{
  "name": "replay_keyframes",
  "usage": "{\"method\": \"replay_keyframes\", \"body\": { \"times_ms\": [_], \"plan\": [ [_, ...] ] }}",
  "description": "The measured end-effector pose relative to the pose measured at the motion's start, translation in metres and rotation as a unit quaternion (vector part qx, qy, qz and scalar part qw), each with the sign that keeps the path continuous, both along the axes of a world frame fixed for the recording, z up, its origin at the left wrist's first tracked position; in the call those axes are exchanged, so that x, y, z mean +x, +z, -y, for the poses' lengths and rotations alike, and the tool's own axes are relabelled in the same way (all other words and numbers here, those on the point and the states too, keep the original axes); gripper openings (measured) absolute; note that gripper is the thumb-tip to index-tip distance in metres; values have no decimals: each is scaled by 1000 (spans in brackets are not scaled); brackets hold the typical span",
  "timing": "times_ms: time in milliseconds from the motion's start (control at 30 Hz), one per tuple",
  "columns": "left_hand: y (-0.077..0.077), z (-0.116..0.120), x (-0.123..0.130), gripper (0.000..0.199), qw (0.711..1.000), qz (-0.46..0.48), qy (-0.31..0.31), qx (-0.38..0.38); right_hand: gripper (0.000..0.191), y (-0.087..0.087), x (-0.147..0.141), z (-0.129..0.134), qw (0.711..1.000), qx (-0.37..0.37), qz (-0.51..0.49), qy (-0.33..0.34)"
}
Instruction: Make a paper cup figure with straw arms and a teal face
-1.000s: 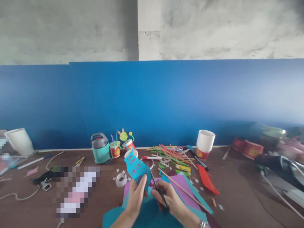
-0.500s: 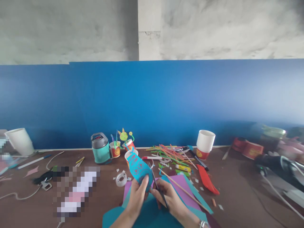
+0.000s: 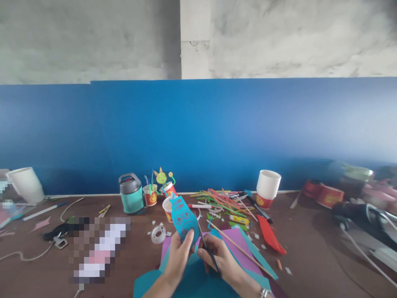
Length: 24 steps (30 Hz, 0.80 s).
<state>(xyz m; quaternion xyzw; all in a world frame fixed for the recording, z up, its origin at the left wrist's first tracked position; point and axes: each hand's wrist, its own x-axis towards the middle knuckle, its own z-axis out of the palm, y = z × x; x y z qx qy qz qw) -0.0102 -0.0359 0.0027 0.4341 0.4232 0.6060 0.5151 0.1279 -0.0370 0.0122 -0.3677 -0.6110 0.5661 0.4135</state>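
Note:
My left hand [image 3: 179,252] grips the lower end of a blue paper cutout [image 3: 182,217] with round shapes drawn on it in dark red lines, thumb on top. In my right hand [image 3: 221,255] is a pair of black-handled scissors [image 3: 211,254]. Their blades point up and away, along the right edge of the paper; whether they bite into it I cannot tell. Below both hands lie sheets of teal paper [image 3: 198,277] and purple paper [image 3: 237,244]. A paper cup [image 3: 166,207] stands just behind the cutout, partly hidden by it.
A wooden stick [image 3: 240,244] crosses the sheets at right. Behind are colourful strips [image 3: 223,198], a glue stick [image 3: 239,219] and stacked white cups [image 3: 268,188]. Left of my hands are a tape roll [image 3: 158,234] and a teal flask [image 3: 131,196]. A red object [image 3: 271,235] lies right.
The blue cutout has tilted more upright and its top has shifted slightly right, uncovering more of the cup behind. Both hands keep their holds and have barely moved.

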Motion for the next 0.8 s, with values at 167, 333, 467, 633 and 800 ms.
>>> {"method": "replay_keyframes", "body": {
  "times_ms": [167, 333, 467, 633, 800],
  "plan": [
    [0, 0, 0, 41, 1000, 0, -3, 2, 46, 2, 1, 1, 1000, 14, -3, 2],
    [0, 0, 0, 42, 1000, -1, -2, -7, 47, 1, 1, 1, 1000, 3, 10, -4],
    [-1, 0, -1, 42, 1000, 0, 11, -8, 49, -1, 2, -1, 1000, -9, 24, -8],
    [-2, -2, -2, 42, 1000, -10, 6, 3, 50, -3, 2, -3, 1000, -9, 18, -3],
    [2, -1, -2, 41, 999, -39, -9, 16, 48, -2, 2, -3, 1000, 7, -12, 7]
  ]
}}
